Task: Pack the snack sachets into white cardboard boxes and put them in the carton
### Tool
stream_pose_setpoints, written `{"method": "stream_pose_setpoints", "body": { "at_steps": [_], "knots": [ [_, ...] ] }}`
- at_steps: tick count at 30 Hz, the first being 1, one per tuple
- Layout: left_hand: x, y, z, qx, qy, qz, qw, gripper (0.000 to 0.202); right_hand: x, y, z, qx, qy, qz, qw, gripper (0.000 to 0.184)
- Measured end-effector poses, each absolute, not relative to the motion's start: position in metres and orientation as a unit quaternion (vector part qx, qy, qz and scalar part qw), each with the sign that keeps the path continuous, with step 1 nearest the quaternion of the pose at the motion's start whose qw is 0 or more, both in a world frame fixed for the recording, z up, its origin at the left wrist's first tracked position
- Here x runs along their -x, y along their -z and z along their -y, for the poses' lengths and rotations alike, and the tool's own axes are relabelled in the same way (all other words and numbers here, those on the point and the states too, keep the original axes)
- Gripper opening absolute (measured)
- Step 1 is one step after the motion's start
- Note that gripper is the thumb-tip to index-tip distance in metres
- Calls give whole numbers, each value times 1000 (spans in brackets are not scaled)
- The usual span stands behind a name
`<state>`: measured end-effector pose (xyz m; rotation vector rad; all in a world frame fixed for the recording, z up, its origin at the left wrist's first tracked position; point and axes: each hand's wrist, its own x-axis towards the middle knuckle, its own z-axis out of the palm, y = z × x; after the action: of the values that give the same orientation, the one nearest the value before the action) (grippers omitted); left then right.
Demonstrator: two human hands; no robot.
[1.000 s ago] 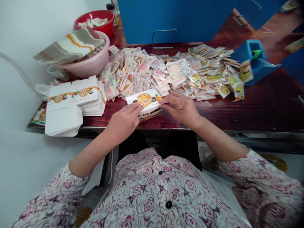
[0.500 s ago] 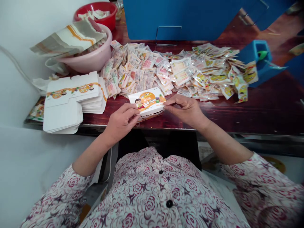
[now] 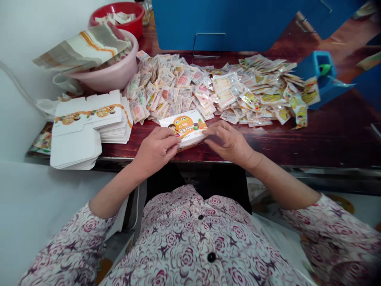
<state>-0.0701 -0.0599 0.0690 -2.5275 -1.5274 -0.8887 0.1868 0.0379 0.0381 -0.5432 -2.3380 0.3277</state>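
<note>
A small white carton (image 3: 186,128) printed with an orange cartoon design sits near the front edge of the dark red table (image 3: 312,139). My left hand (image 3: 156,149) grips its left end with curled fingers. My right hand (image 3: 228,141) pinches its right end. Just behind the carton spreads a big heap of small printed sachets (image 3: 214,89). A stack of flat, unfolded cartons (image 3: 86,127) lies to the left of my left hand.
A pink bowl (image 3: 110,73) with folded striped paper stands at the back left, a red bowl (image 3: 119,16) behind it. A blue box (image 3: 320,77) stands at the right and a blue panel (image 3: 238,24) closes the back. A white wall runs along the left.
The carton was tilted up between both hands half a second ago; now it is lower and flatter on the table. Both hands have closed in on its ends.
</note>
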Motion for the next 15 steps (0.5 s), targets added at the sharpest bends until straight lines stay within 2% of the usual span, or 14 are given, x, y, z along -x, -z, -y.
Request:
{"method": "stream_pose_setpoints", "body": {
  "at_steps": [3,8,15],
  "knots": [
    [65,-70,55,820,287,494,29,12,-183,-45,-36,255,-100,902,333,27],
    [52,-64,62,792,335,508,49,12,-169,-44,-28,234,-101,906,337,20],
    [48,-38,67,779,378,487,114,8,-165,-18,-26,246,-86,878,402,18]
  ]
}}
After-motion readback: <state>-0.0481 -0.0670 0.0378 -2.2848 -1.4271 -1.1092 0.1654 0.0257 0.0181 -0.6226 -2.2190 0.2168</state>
